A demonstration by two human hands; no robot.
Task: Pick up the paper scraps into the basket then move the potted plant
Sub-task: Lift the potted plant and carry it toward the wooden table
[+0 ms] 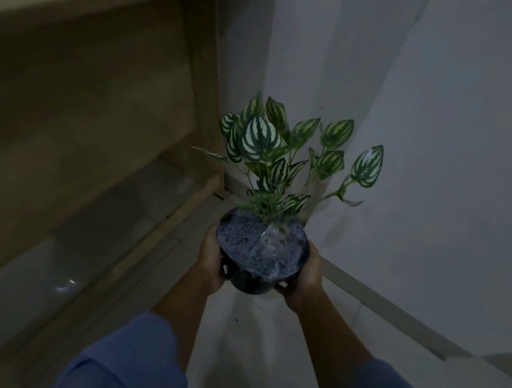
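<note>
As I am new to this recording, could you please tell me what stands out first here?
The potted plant, with striped green-and-white leaves, stands out at centre, held from either side by the left grip and right grip. A wooden shelf unit fills the left, a pale wall the right.

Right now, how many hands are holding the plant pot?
2. The left hand grips the left side of the black pot; the right hand grips its right side. Fingers underneath are hidden.
</note>
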